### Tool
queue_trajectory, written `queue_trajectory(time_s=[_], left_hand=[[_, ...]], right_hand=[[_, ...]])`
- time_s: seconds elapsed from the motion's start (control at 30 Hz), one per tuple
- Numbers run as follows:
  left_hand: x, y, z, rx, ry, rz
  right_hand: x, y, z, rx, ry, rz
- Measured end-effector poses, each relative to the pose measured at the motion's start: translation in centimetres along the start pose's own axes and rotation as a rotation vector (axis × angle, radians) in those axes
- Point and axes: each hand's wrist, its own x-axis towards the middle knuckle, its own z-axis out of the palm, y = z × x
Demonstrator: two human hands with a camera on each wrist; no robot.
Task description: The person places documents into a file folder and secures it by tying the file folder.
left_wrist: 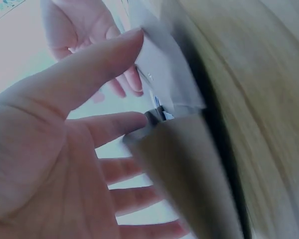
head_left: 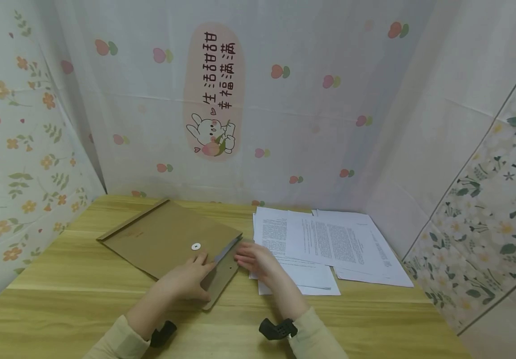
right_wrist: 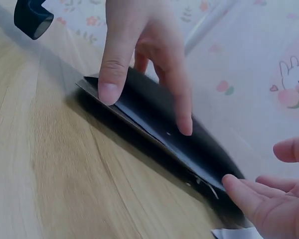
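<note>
A brown kraft paper document envelope point(head_left: 159, 237) with a white button point(head_left: 196, 246) lies at an angle on the table, its flap point(head_left: 222, 281) folded open toward me. At the mouth, my left hand point(head_left: 183, 280) spreads its thumb and fingers: the thumb rests by the flap, the fingers on the upper panel. A pale strip point(head_left: 227, 250) shows inside the opening. My right hand point(head_left: 261, 262) is at the mouth's right end, fingers extended. In the right wrist view, one right fingertip point(right_wrist: 231, 184) reaches the envelope's edge. The inside is mostly in shadow.
Loose printed sheets point(head_left: 329, 239) lie overlapping on the right of the wooden table point(head_left: 60, 299), just beyond my right hand. Patterned curtains point(head_left: 307, 124) hang behind the table and along both sides. Each wrist carries a black camera mount point(head_left: 277, 329).
</note>
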Motion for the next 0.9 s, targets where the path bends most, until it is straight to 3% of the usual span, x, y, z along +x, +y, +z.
queue_trajectory(time_s=[0.23,0.47,0.67,0.9], left_hand=[[0.9,-0.2,0.2,-0.046,0.027,0.071],[2.7,0.8,0.4,-0.169,0.198,0.164],[4.5,3.1,0.2,-0.318,0.342,0.128],[7.3,5.1,0.8,-0.543,0.369,0.102]], right_hand=[[-0.7,-1.1,-1.0,-0.075,-0.017,-0.034],[-1.5,-2.8,-3.2,-0.17,0.083,-0.1],[-2.3,-5.1,-5.9,-0.26,0.2,-0.136],[-3.6,-7.5,-9.5,-0.439,0.237,-0.17]])
